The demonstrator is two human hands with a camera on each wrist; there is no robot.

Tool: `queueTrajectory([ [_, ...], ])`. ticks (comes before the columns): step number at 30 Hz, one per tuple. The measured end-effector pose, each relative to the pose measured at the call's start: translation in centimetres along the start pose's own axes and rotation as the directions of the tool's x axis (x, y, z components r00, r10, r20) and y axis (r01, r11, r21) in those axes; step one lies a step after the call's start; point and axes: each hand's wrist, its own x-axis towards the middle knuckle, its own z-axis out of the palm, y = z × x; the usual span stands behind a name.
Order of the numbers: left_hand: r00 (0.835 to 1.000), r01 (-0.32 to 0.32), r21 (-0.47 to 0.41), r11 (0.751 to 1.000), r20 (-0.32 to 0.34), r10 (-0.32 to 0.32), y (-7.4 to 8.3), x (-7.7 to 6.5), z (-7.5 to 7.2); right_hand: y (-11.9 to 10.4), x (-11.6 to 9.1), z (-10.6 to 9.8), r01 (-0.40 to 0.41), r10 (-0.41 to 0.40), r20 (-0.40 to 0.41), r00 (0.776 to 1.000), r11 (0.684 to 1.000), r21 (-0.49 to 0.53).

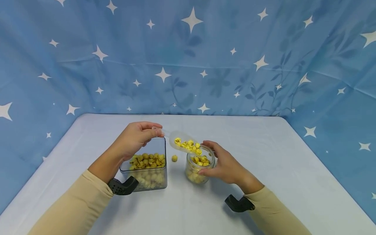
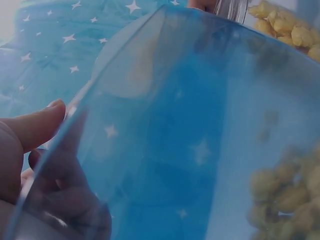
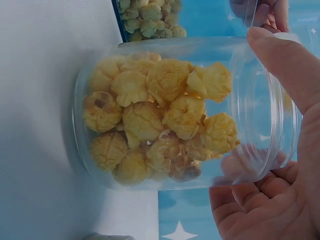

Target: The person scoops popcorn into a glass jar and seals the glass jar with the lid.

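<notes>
My left hand (image 1: 136, 137) pinches the handle of a translucent scoop (image 1: 174, 135) between thumb and fingers. Several pieces of yellow popcorn (image 1: 190, 143) lie in the scoop, whose front end overlaps the mouth of a clear jar (image 1: 189, 169) in the head view. My right hand (image 1: 224, 164) grips that jar near its rim, thumb on the near side and fingers on the far side. Popcorn (image 3: 150, 115) fills much of the upright jar, as the right wrist view shows. In the left wrist view, the clear container's wall stands in front of the left hand (image 2: 35, 130).
Left of the jar, a clear square container (image 1: 165, 160) with a dark rim holds more popcorn (image 1: 148, 160). One loose popcorn piece (image 1: 174, 158) lies between container and jar on the white table (image 1: 264, 156). A blue star-patterned curtain (image 1: 141, 42) hangs behind.
</notes>
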Motion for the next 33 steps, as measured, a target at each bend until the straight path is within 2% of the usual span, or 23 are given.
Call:
queueTrajectory([
  [11, 1.0, -0.023, 0.151, 0.988, 0.017, 0.021, 1.4, 0.0, 0.4, -0.1, 0.1, -0.1, 0.017, -0.017, 0.0, 1.0, 1.0, -0.005],
  [26, 0.999, -0.045, 0.175, 0.984, 0.0, 0.046, 2.8, -0.4, 0.0, -0.4, 0.1, -0.2, 0.009, -0.009, -0.007, 1.0, 1.0, -0.022],
  [33, 0.999, -0.046, 0.154, 0.987, -0.004, 0.048, 3.0, -1.4, -1.5, -0.3, 0.1, -0.1, -0.013, 0.013, -0.005, 1.0, 1.0, -0.02],
])
